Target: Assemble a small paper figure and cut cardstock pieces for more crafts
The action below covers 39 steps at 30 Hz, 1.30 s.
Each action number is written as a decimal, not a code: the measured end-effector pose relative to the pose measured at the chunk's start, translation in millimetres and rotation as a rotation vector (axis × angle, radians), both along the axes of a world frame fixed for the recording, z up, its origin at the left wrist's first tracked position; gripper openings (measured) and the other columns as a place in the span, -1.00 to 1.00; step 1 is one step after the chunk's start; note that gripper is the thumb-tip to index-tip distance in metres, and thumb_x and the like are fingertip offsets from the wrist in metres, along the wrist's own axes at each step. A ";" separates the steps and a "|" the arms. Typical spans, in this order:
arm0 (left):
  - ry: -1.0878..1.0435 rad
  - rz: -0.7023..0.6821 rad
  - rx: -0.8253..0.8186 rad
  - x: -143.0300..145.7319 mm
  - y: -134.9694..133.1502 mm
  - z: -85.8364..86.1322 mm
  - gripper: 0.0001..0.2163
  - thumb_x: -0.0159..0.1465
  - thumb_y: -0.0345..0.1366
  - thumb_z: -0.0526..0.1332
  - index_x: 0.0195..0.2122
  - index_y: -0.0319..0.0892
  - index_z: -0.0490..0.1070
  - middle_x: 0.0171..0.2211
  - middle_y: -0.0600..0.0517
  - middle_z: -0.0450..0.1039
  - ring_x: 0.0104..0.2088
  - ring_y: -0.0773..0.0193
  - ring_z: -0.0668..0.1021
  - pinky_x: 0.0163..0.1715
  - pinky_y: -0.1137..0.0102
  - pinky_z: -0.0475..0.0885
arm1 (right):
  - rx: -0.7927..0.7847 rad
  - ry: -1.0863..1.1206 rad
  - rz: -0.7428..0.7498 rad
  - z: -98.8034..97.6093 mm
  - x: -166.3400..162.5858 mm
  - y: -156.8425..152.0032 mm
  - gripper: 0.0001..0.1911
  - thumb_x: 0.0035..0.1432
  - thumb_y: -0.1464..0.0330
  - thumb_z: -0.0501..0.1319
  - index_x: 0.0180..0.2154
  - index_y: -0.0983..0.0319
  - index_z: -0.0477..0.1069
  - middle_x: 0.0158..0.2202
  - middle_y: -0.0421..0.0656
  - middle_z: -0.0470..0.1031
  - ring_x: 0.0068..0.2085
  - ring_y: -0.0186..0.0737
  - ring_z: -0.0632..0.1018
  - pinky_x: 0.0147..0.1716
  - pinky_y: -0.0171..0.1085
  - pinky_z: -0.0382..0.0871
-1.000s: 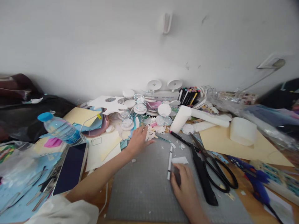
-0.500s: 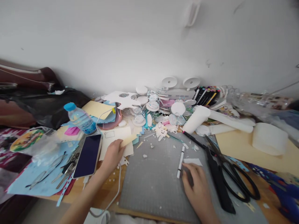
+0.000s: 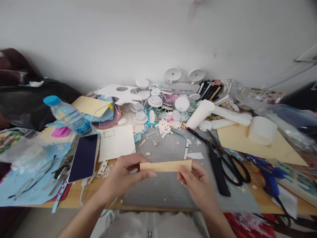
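Left hand (image 3: 125, 172) pinches one end, right hand (image 3: 198, 181) pinches the other, and the pale-yellow paper strip (image 3: 164, 166) spans between them! White marker (image 3: 186, 151) lies just beyond the right hand, scissors (image 3: 221, 154) off to its right.

Pale yellow strip (image 3: 164, 166), grey mat (image 3: 158, 191), blue bottle cap (image 3: 52, 100)

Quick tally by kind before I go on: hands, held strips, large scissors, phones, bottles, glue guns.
Hands: 2 (left hand, right hand)
Pale yellow strip, held: 1
Large black-handled scissors: 1
Phone: 1
Blue-capped bottle: 1
Blue glue gun: 1
Total: 7
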<state>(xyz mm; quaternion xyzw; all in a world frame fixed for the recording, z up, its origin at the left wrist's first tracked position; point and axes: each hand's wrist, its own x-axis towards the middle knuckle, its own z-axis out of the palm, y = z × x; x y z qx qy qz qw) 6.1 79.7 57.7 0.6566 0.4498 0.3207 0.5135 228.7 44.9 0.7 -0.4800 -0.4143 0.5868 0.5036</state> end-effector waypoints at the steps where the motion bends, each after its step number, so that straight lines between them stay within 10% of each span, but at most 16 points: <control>1: -0.057 0.038 -0.057 -2.3 0.1 -0.9 -0.82 0.19 -0.19 0.35 -0.45 -0.18 0.51 -0.55 0.13 0.37 -0.51 0.41 0.37 -0.51 0.53 0.23 | -0.005 0.022 0.015 -0.4 2.6 -1.4 -0.66 0.16 0.11 0.30 -0.47 0.22 0.42 -0.60 -0.25 0.41 -0.59 -0.44 0.33 -0.62 -0.44 0.17; 14: -0.338 0.379 -0.270 -22.3 7.9 -19.0 -0.72 0.17 -0.10 0.34 -0.54 -0.20 0.48 -0.59 0.09 0.40 -0.57 0.46 0.35 -0.55 0.57 0.24 | 0.148 0.019 -0.228 3.6 29.4 -3.1 -0.59 0.26 0.22 0.21 -0.60 0.23 0.31 -0.67 -0.31 0.16 -0.59 -0.43 0.21 -0.59 -0.39 0.07; 24: 0.022 0.195 -0.074 -6.5 7.4 -34.1 -0.66 0.32 -0.07 0.16 -0.41 -0.21 0.54 -0.55 0.03 0.49 -0.52 0.33 0.50 -0.47 0.46 0.43 | 0.009 -0.341 0.108 -20.3 8.7 -0.2 -0.65 0.24 0.05 0.14 -0.36 0.19 0.35 -0.50 -0.24 0.38 -0.43 -0.28 0.46 -0.44 -0.36 0.34; 32: 0.520 0.600 0.598 -62.2 70.1 -25.6 -0.71 0.34 -0.26 0.05 0.01 -0.27 0.38 -0.06 -0.21 0.46 -0.04 0.02 0.51 0.04 0.09 0.40 | 0.322 -0.810 -0.151 -77.0 34.8 2.8 -0.70 0.31 0.13 0.06 -0.32 0.17 0.41 -0.38 -0.15 0.54 -0.34 -0.18 0.57 -0.35 -0.31 0.47; 39: 0.864 0.745 0.605 -86.8 144.8 8.6 -0.61 0.32 -0.44 0.04 0.17 -0.40 0.22 0.14 -0.35 0.29 0.22 -0.10 0.31 0.18 0.03 0.26 | 0.515 -0.912 -0.231 -81.1 35.9 3.4 -0.76 0.35 0.22 0.04 -0.30 0.15 0.40 -0.34 -0.14 0.54 -0.31 -0.19 0.58 -0.31 -0.31 0.51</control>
